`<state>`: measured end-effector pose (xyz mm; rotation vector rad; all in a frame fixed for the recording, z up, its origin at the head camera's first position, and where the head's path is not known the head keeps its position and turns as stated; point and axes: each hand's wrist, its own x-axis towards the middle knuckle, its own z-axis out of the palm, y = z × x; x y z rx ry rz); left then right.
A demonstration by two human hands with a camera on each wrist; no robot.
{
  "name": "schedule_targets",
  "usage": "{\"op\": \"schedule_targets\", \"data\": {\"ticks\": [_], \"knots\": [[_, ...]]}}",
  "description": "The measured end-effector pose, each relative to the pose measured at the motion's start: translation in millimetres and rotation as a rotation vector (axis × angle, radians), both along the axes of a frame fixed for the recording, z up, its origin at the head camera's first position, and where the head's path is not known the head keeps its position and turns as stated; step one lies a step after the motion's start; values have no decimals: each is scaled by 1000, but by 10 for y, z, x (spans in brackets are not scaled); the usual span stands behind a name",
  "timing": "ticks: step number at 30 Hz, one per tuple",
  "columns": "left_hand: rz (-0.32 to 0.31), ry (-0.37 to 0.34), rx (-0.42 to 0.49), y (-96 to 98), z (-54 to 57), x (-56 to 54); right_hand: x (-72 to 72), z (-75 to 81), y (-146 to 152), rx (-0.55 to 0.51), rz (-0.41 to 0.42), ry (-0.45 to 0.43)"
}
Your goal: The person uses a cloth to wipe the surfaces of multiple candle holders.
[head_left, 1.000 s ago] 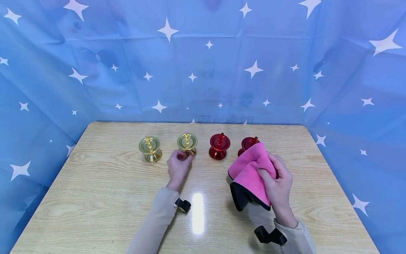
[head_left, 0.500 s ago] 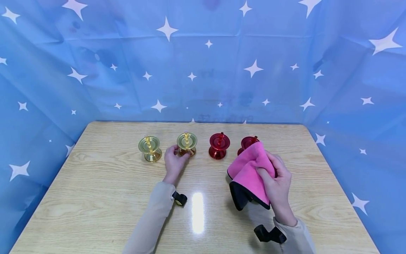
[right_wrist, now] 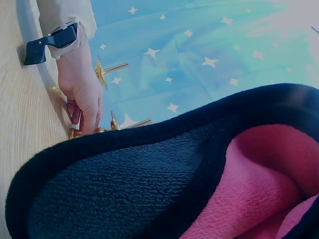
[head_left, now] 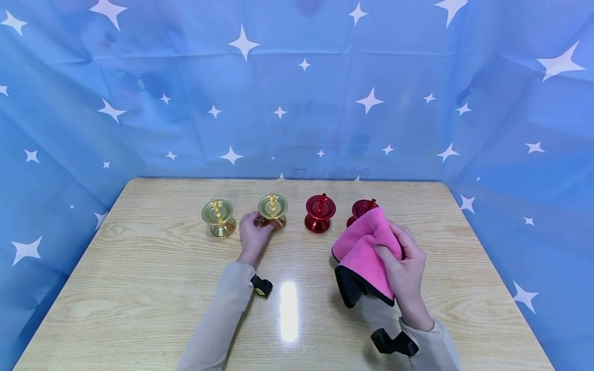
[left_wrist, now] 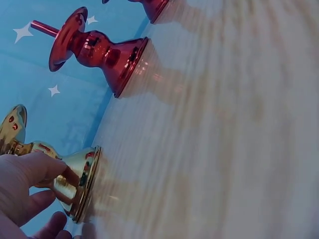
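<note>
My left hand point(head_left: 253, 238) grips the base of a gold candle holder point(head_left: 273, 207), second from the left in a row of candle holders. In the left wrist view, fingers point(left_wrist: 42, 168) lie across the lower stem and flared base of that gold candle holder point(left_wrist: 70, 184). It stands upright, a shallow dish with a thin spike on top. A pink cloth point(head_left: 368, 252) with a black edge and dark underside hangs bunched from my right hand point(head_left: 408, 265), pinched between thumb and fingers. The cloth point(right_wrist: 109, 189) fills the lower right wrist view.
Another gold candle holder point(head_left: 220, 216) stands to the left. To the right stand a red candle holder point(head_left: 320, 212) and a second red one point(head_left: 363, 207), partly behind the cloth. All are on a wooden table point(head_left: 139, 288) before a blue star-patterned curtain point(head_left: 297, 134).
My left hand has shifted slightly left and away from me around the gold candle holder's base. The candle holders stay in place, and my right hand with the cloth holds still.
</note>
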<state>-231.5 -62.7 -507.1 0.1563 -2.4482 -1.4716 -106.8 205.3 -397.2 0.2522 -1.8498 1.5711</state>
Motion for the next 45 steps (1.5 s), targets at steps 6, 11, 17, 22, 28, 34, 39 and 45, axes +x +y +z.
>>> {"op": "schedule_targets", "data": {"ticks": [6, 11, 17, 22, 28, 34, 39, 45], "knots": [[7, -26, -47, 3, 9, -27, 9, 10, 0, -5, -4, -24], [15, -24, -51, 1, -2, -51, 7, 6, 8, -19, 11, -8], [6, -6, -64, -1, -11, -55, 32, 59, -17, 0, -6, -25], [9, 2, -76, 8, -3, -53, 31, 57, -21, -13, 4, -16], [6, -21, -73, 18, -8, -56, 17, 12, -1, -22, 11, -14], [8, 1, -50, 11, -38, -58, 2, -14, -3, -30, 13, -12], [13, 13, -9, 1, -55, -50, -7, -23, -8, -54, 29, 3], [2, 45, 96, -5, -47, -19, -13, -21, -18, -50, 30, -3]]}}
